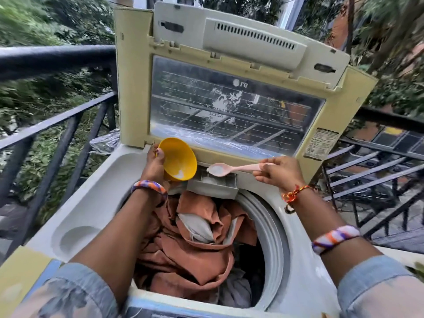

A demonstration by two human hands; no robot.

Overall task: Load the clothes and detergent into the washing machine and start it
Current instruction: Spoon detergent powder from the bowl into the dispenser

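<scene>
The top-loading washing machine stands with its lid raised. Its drum is packed with rust-orange and grey clothes. At the drum's far rim, a small detergent drawer is pulled out. My left hand grips a yellow bowl, tilted toward the drawer, with a little white powder inside. My right hand pinches the handle of a pink spoon. The spoon's bowl carries white powder and hovers just above the drawer.
A dark metal railing runs along the left of the machine, with greenery beyond. More railing and stairs lie to the right. Crumpled plastic sheet sits behind the machine's left corner.
</scene>
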